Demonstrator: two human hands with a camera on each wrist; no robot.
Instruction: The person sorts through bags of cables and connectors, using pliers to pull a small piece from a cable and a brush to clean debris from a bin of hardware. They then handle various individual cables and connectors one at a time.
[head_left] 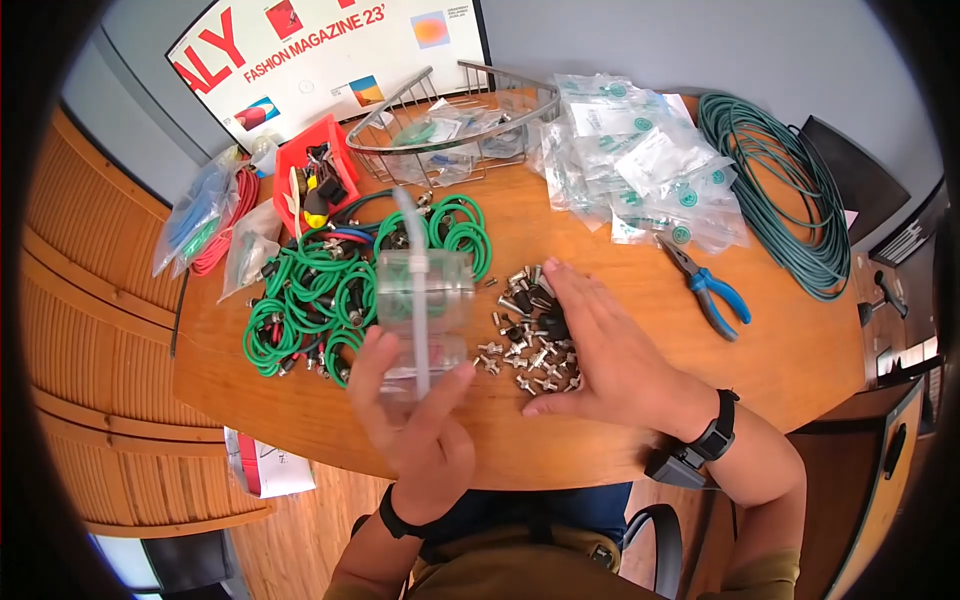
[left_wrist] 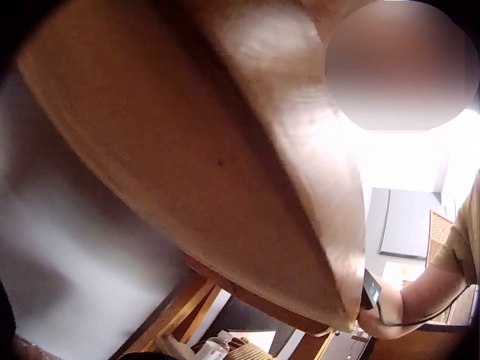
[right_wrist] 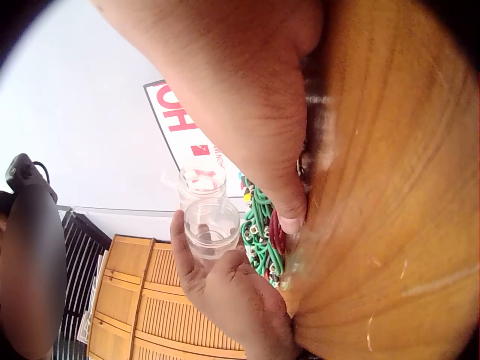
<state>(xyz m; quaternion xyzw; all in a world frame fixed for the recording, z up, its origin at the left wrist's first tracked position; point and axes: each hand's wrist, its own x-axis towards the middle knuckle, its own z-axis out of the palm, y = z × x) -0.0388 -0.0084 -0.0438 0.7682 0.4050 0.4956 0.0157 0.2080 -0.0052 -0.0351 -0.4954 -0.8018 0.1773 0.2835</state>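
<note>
My left hand point(head_left: 420, 420) grips a clear jar point(head_left: 424, 300), fingers curled round its lower part, thumb at one side, holding it just above the desk point(head_left: 640, 440) near the front edge; in the right wrist view the jar point(right_wrist: 208, 217) shows its round mouth and looks empty. My right hand point(head_left: 600, 350) lies flat at 3 o'clock from the jar, fingers straight and close together, resting on a heap of small metal connectors point(head_left: 520, 335) that spreads out from under my palm toward the jar. At 9 to 11 o'clock from the jar lie coiled green cables point(head_left: 320, 290). Farther back, at 12 o'clock, stands a wire basket point(head_left: 450, 125) with a red bin point(head_left: 300, 160) to its left. Blue-handled pliers point(head_left: 710, 290) lie at 3 o'clock from my right hand, with clear bags point(head_left: 640, 160) behind them and a big green coil point(head_left: 790, 190) beyond.
</note>
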